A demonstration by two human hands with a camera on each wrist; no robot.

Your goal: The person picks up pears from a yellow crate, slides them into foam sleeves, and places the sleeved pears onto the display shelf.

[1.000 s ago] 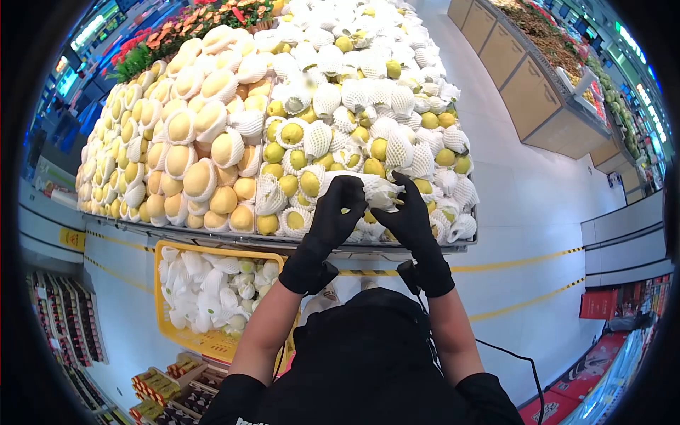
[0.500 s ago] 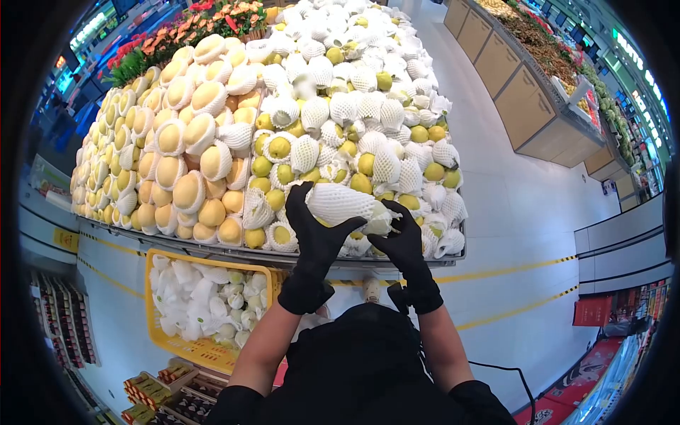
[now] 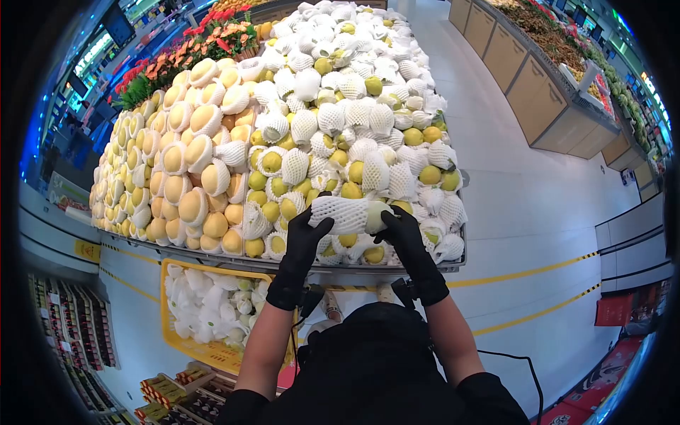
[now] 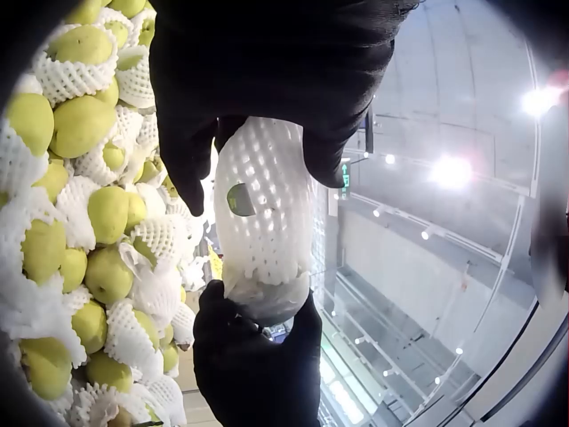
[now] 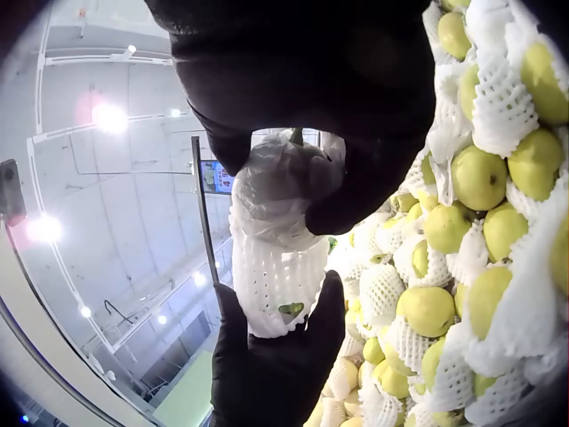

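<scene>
A long white foam net sleeve (image 3: 338, 214) is stretched sideways between both black-gloved hands, above the pile's front edge. Its right end shows a pale fruit in thin clear wrap (image 3: 377, 217). My left hand (image 3: 302, 241) grips the net's left end between thumb and fingers; my right hand (image 3: 405, 241) pinches the wrapped end. A small green sticker (image 4: 240, 200) shows on the net in the left wrist view. In the right wrist view, a green stem (image 5: 296, 136) pokes from the wrapped fruit (image 5: 283, 182).
Netted yellow-green pears (image 3: 294, 166) fill the display below the hands, with larger peach-coloured fruits (image 3: 193, 205) to the left. A yellow basket (image 3: 170, 331) of wrapped fruits stands below at left. The display's metal edge (image 3: 283, 265) runs in front of the body.
The net and fruit have come nearer to level between the hands, the left hand now at the net's end. The wrapped fruit sits partly inside the net, and the view has shifted slightly.
</scene>
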